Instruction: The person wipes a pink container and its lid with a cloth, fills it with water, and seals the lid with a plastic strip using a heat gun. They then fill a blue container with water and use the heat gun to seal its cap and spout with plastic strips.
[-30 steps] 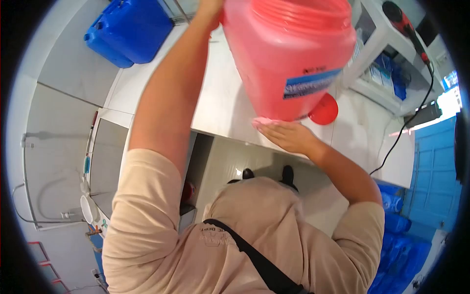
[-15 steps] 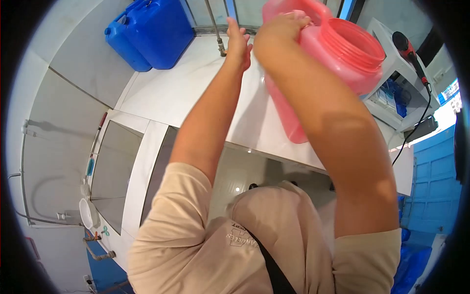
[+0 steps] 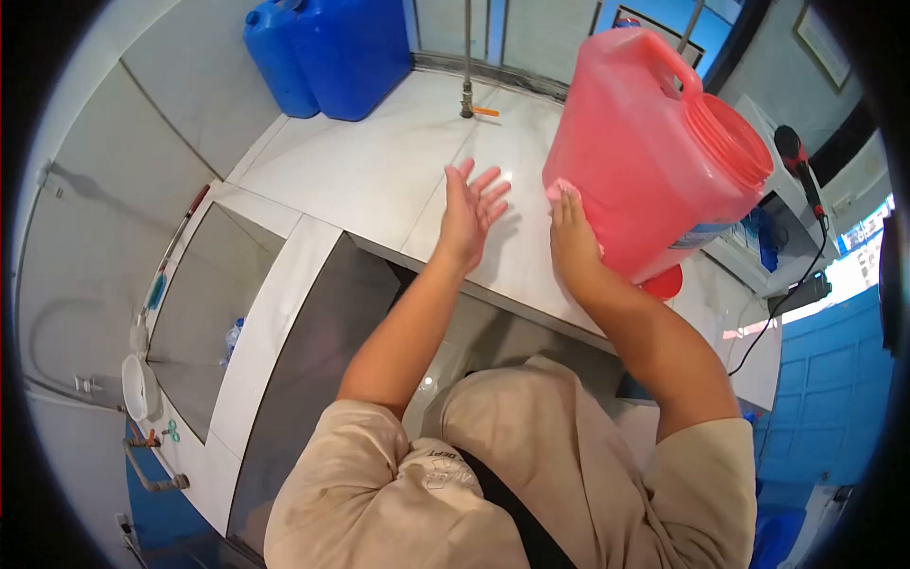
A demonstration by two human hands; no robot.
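Note:
A large pink plastic jug (image 3: 626, 133) with a moulded handle stands on the white counter, its wide threaded mouth uncapped and facing me. My right hand (image 3: 575, 237) presses a pink cloth (image 3: 561, 189) against the jug's lower left side; most of the cloth is hidden under the fingers. To the left, my left hand (image 3: 469, 213) hovers above the counter with fingers spread, holding nothing and apart from the jug. A red round lid (image 3: 664, 283) shows partly beside the jug's base.
Two blue jerrycans (image 3: 351, 57) stand at the back left. A pipe with an orange-handled valve (image 3: 467, 106) rises from the white counter (image 3: 360, 180). At right, a red and black hair-dryer-like tool (image 3: 796, 161) hangs by a shelf. Glass-fronted openings lie left.
My right hand has come down from the jug's top to its lower side with the cloth. My left hand has lowered toward me. The view has shifted, showing more of the jug.

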